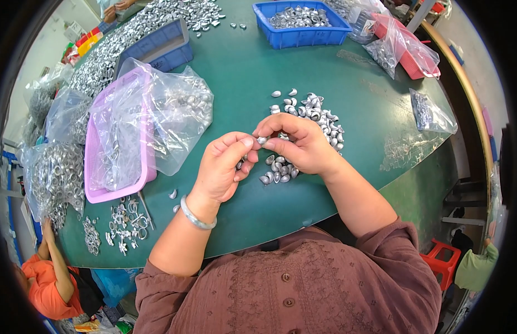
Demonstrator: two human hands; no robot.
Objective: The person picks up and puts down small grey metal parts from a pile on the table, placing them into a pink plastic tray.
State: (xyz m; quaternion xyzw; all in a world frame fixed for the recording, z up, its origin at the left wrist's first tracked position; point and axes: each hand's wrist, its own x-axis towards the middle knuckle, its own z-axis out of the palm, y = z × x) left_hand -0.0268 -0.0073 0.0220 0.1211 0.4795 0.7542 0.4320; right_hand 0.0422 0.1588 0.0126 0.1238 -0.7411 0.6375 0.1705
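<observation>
Orange-clad co-worker (53, 290), cut off | green tabletop (253, 217), left edge: bagged metal rings (57, 173) | left hand (220, 167) curled round half-hidden metal pieces (240, 165) | right hand (300, 145) pinching silver teardrop-shaped piece (262, 141) above near edge | red stool (443, 260) beyond, partly hidden

The room is dominated by a broad green table (241, 78), whose top is brightly lit and worn to a pale, scratched patch near its right edge. At the upper left, a pale wall (52, 44) is seen. On the right, a long wooden edge (464, 78) is bent into a curve by the lens. Lower down, a red stool (446, 268) is set below a pale rail (463, 221); the green area beside the table is probably floor (422, 186).
</observation>
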